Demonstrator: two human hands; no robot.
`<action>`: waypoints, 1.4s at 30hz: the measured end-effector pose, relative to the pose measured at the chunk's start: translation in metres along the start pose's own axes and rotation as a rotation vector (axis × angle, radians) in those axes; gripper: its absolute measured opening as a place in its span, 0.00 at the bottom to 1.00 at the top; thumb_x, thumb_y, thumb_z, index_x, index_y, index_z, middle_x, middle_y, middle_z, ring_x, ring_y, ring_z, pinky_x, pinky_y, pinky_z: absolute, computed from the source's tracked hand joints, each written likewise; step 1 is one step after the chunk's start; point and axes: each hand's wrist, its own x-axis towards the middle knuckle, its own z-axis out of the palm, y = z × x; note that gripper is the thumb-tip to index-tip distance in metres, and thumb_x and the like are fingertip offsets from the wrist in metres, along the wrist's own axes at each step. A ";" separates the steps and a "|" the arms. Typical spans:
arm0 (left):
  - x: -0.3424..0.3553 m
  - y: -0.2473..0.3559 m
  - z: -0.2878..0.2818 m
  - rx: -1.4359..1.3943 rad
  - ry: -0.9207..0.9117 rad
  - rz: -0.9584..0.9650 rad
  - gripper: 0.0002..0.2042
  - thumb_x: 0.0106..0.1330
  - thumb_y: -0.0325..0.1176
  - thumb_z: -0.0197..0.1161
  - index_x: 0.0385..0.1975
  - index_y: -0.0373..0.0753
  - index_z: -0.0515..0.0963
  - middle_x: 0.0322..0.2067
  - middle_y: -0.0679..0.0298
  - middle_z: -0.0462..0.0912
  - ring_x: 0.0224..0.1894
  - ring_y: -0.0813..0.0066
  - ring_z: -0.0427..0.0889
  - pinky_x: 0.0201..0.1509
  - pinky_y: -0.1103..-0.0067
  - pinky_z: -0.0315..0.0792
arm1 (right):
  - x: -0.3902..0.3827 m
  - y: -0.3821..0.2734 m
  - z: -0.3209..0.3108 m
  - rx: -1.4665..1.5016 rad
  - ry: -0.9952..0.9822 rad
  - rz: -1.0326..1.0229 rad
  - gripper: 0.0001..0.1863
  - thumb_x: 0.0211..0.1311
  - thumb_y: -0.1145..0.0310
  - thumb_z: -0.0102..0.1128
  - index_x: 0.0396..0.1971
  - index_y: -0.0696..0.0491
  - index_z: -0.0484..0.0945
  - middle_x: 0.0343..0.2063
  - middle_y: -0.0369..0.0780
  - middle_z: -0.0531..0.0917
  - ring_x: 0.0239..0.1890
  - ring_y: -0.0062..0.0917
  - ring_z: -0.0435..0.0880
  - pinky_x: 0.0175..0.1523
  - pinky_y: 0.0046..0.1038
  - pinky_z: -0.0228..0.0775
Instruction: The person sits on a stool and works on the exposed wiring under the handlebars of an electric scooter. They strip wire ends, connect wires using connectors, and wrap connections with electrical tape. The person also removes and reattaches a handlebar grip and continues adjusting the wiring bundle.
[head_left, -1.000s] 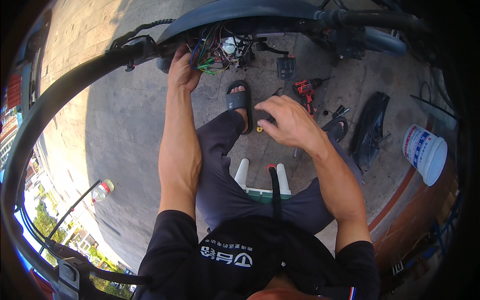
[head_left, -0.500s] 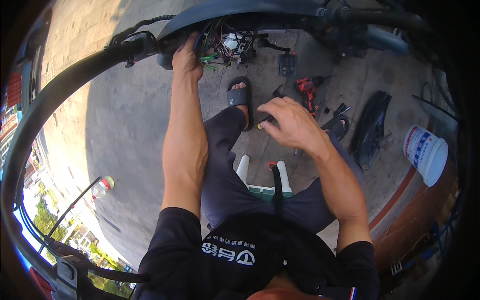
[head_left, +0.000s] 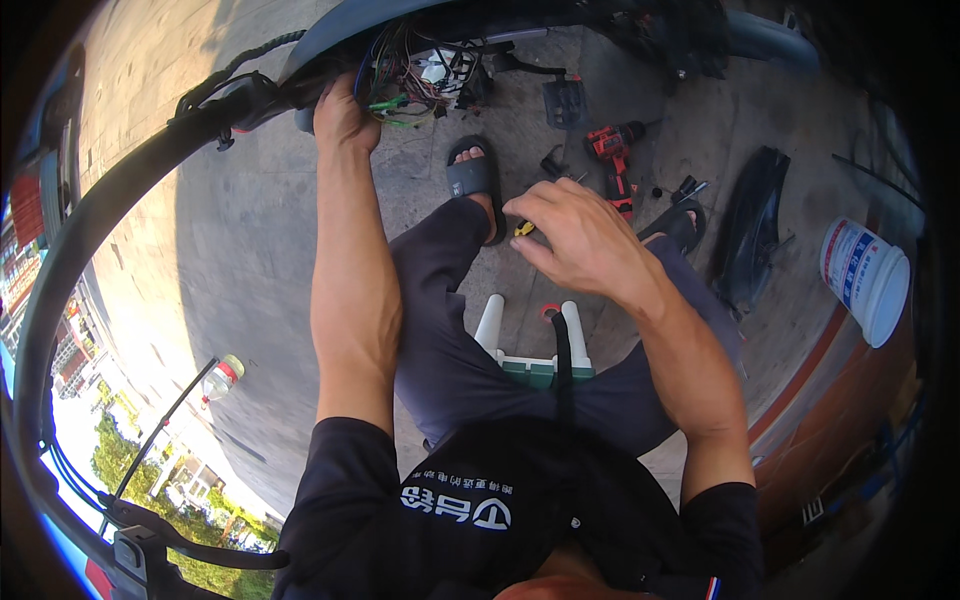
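At the upper left, my left hand reaches up to a dark vehicle frame part, closed against its edge, with the fingertips partly hidden in shadow. Just right of it hangs a bundle of coloured wires with white and green connectors. My right hand hovers above the floor between my knees, its thumb and fingers bent round a small yellow-and-black tool handle. Most of that tool is hidden by the hand.
A red-and-black cordless drill lies beyond my right hand. Farther right are a dark curved panel and a white bucket. A black pedal hangs near the wires. A long dark curved tube arches round the left side.
The view has shifted, so the floor things sit higher in the picture. My left hand stays at the frame part. The yellow-and-black handle shows more between my right thumb and fingers.
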 end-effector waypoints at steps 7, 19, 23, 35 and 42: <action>-0.013 0.003 0.013 0.037 0.038 -0.001 0.13 0.71 0.32 0.55 0.52 0.33 0.74 0.44 0.56 0.82 0.42 0.59 0.83 0.45 0.59 0.80 | -0.004 0.000 -0.007 0.011 0.012 0.014 0.18 0.53 0.67 0.68 0.44 0.57 0.81 0.39 0.44 0.83 0.42 0.40 0.80 0.50 0.38 0.72; -0.027 0.008 0.026 -0.015 0.098 -0.034 0.12 0.71 0.31 0.57 0.51 0.35 0.76 0.41 0.59 0.80 0.44 0.62 0.81 0.50 0.61 0.79 | -0.005 0.000 -0.007 0.003 0.002 0.015 0.17 0.53 0.67 0.68 0.43 0.56 0.81 0.36 0.43 0.82 0.41 0.40 0.80 0.49 0.38 0.72; -0.024 0.005 0.021 0.004 0.059 -0.011 0.12 0.70 0.30 0.57 0.51 0.35 0.76 0.45 0.59 0.81 0.47 0.63 0.81 0.53 0.63 0.78 | -0.003 0.000 -0.008 0.012 -0.016 0.022 0.18 0.52 0.69 0.68 0.44 0.58 0.80 0.39 0.45 0.82 0.42 0.42 0.80 0.51 0.38 0.71; -0.024 0.002 0.017 0.096 0.012 0.100 0.13 0.65 0.22 0.61 0.49 0.35 0.75 0.44 0.60 0.83 0.45 0.65 0.84 0.50 0.66 0.79 | 0.003 -0.001 -0.005 -0.010 -0.061 0.038 0.18 0.53 0.69 0.68 0.45 0.58 0.80 0.39 0.45 0.82 0.44 0.41 0.80 0.52 0.38 0.72; -0.025 0.002 0.020 0.127 0.066 0.122 0.11 0.64 0.22 0.61 0.46 0.34 0.76 0.42 0.59 0.82 0.44 0.66 0.84 0.48 0.69 0.79 | 0.004 -0.002 -0.003 -0.008 -0.059 0.035 0.18 0.53 0.69 0.68 0.45 0.57 0.81 0.39 0.45 0.82 0.44 0.41 0.80 0.52 0.38 0.72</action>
